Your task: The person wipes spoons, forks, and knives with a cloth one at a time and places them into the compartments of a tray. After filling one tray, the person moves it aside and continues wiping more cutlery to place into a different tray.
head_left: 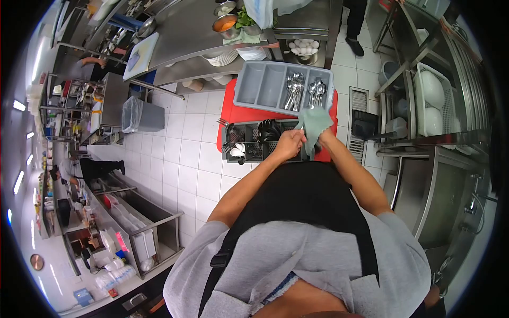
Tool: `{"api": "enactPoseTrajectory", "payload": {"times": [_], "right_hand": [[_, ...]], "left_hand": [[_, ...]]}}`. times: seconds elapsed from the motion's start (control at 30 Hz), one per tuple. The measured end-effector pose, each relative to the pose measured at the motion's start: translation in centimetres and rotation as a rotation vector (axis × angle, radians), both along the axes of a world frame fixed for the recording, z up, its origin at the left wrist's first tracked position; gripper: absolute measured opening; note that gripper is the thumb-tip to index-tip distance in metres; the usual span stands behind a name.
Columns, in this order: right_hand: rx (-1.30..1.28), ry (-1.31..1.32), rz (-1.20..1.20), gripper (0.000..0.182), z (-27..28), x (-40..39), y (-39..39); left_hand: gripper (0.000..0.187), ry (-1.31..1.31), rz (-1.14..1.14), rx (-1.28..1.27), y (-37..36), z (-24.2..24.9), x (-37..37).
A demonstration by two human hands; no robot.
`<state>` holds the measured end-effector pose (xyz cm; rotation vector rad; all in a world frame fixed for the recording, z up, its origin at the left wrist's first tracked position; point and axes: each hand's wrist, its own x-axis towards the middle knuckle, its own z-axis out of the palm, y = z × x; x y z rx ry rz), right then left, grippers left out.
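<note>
Both hands, left hand [289, 144] and right hand [323, 132], grip a green cloth [315, 123]; grey cutlery tray [265, 85] just beyond, dark rack [254, 143] beside.

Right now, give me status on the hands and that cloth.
Left hand and right hand both gripping green cloth. Cloth over dark cutlery basket, just below grey cutlery tray holding spoons. Nothing blocking.

Grey short-sleeved shirt [297, 254] under a black apron [307, 196].
</note>
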<state>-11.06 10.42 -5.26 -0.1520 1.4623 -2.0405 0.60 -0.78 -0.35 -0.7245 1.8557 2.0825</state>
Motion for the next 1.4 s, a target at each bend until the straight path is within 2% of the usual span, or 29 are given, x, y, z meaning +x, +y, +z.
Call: {"api": "enactPoseTrajectory", "payload": {"times": [0.1,0.13,0.17,0.23,0.3,0.37,0.47,0.53,0.57,0.6,0.63,0.67,0.7,0.73,0.8,0.83,0.87,0.93,0.97,1.0,1.03,1.07,1.17,1.2,1.23,1.27,1.37,1.4], "right_hand": [[-0.092,0.084,-0.143,0.012,-0.3,-1.8,0.0],[-0.206,-0.145,-0.179,0.012,-0.2,-2.0,-0.1],[-0.208,-0.075,-0.142,0.012,-0.2,-1.9,-0.2],[-0.212,0.063,-0.071,0.011,5.1,-0.2,-0.7],[-0.206,0.001,-0.023,0.012,6.1,0.4,-0.6],[-0.193,-0.256,-0.002,0.013,5.1,0.4,0.1],[-0.165,-0.275,0.214,0.014,4.1,-0.3,0.5],[-0.118,-0.299,0.291,0.015,6.0,0.8,0.3],[-0.131,-0.171,0.183,0.018,4.4,0.9,-0.3],[-0.131,-0.037,0.070,0.021,3.0,1.0,-0.9],[-0.118,0.094,-0.043,0.024,2.2,1.2,-1.5],[-0.051,0.117,-0.032,0.026,1.6,0.8,-1.3],[0.233,0.195,0.171,0.027,5.6,-0.5,-1.2],[0.496,0.314,0.404,0.028,10.1,-1.7,-1.2],[0.371,0.627,0.436,0.023,6.3,-0.6,-2.2],[0.408,0.649,0.454,0.022,6.2,-0.2,-2.1],[0.445,0.671,0.474,0.021,6.3,0.3,-2.0],[0.715,0.433,0.511,0.023,13.0,2.5,-0.4],[0.847,0.307,0.525,0.025,14.6,3.0,-0.1],[0.774,0.382,0.553,0.024,12.6,3.0,0.4],[0.699,0.455,0.579,0.024,10.7,3.0,0.8],[0.570,0.286,0.536,0.024,8.2,3.3,0.7],[0.625,0.837,0.514,0.030,-4.2,2.0,0.6],[0.691,0.566,0.485,0.031,2.0,1.7,0.9],[0.746,0.290,0.450,0.031,5.8,1.7,1.1],[0.534,0.184,0.400,0.033,2.0,0.6,1.2],[0.906,0.546,0.534,0.033,0.7,-2.6,1.1],[0.809,0.365,0.559,0.033,0.6,-2.7,1.8]], "left_hand": [[0.036,0.004,0.022,0.058,0.4,1.2,-0.1],[0.035,-0.006,0.003,0.068,0.5,1.7,-0.1],[0.034,-0.014,-0.017,0.078,0.6,2.0,-0.2],[0.035,0.014,0.025,0.109,0.8,2.1,-0.4],[0.036,0.032,0.050,0.145,0.8,2.1,-0.3],[0.038,0.046,0.054,0.186,0.6,2.1,-0.3],[0.039,0.026,0.030,-0.008,1.6,4.2,-0.5],[0.043,0.152,0.036,-0.149,1.2,3.2,-0.5],[0.046,0.211,0.036,-0.215,1.1,2.6,-0.4],[0.052,0.397,-0.072,-0.627,0.2,2.6,-0.3],[0.052,0.324,-0.079,-0.678,-0.6,2.8,-0.4],[0.052,0.251,-0.084,-0.731,-1.3,3.1,-0.6],[0.053,0.180,-0.086,-0.786,-1.8,3.5,-0.9],[0.043,0.212,0.094,-0.750,-1.9,4.4,-1.2],[0.036,0.310,0.189,-0.709,-2.5,4.0,-2.3],[0.032,0.361,0.238,-0.686,-2.9,3.5,-2.9],[0.026,0.346,0.167,-0.696,-3.7,3.0,-3.2],[0.023,0.311,0.246,-0.714,-5.5,0.1,-4.1],[0.022,0.292,0.284,-0.722,-6.1,-0.7,-4.4],[0.027,0.226,0.214,-0.777,-6.7,-0.8,-4.2],[0.029,0.184,0.214,-0.703,-6.6,-1.5,-4.0],[0.033,0.144,0.214,-0.631,-6.6,-2.7,-3.8],[0.043,0.050,0.166,-0.487,-6.6,-4.3,-2.9],[0.046,0.022,0.141,-0.452,-6.6,-4.7,-2.5],[0.046,0.008,0.117,-0.425,-6.7,-5.1,-2.2],[0.046,-0.011,0.092,-0.396,-6.5,-5.5,-1.7],[0.045,-0.067,0.014,-0.420,-6.4,-6.6,0.0],[0.045,-0.080,-0.003,-0.451,-6.6,-6.2,0.6]]}}
